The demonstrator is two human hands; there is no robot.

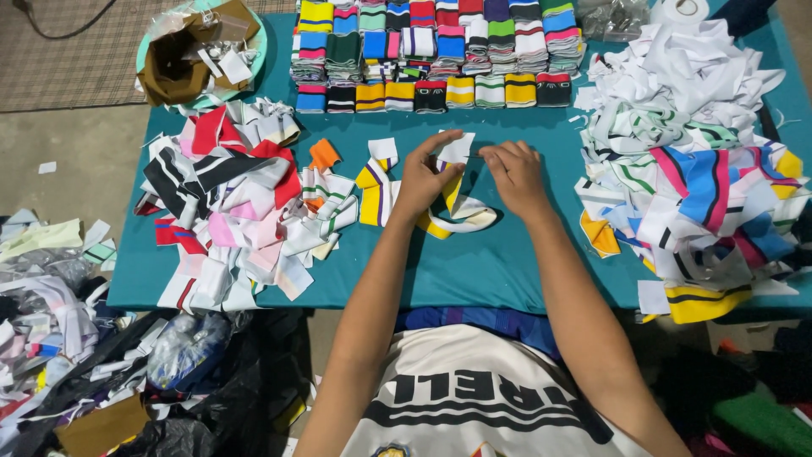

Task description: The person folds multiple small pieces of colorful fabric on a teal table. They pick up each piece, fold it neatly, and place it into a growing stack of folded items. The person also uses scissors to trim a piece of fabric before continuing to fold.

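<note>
Two hands (427,179) (516,173) on one striped band (457,222)

— What lies on the table (474,271)?
— Loose strips (228,203) piled left, another heap (702,169) right, folded stacks (440,51) at the far edge.
— And the basin (203,51)?
— Far left corner.

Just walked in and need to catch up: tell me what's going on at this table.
A person sits at a teal table handling a white, yellow-striped knit cuff strip. The left hand pinches its white upper end, and the right hand holds close beside it. Loose striped strips lie in a left pile and a larger right pile. Neatly folded, stacked striped pieces line the far edge.
</note>
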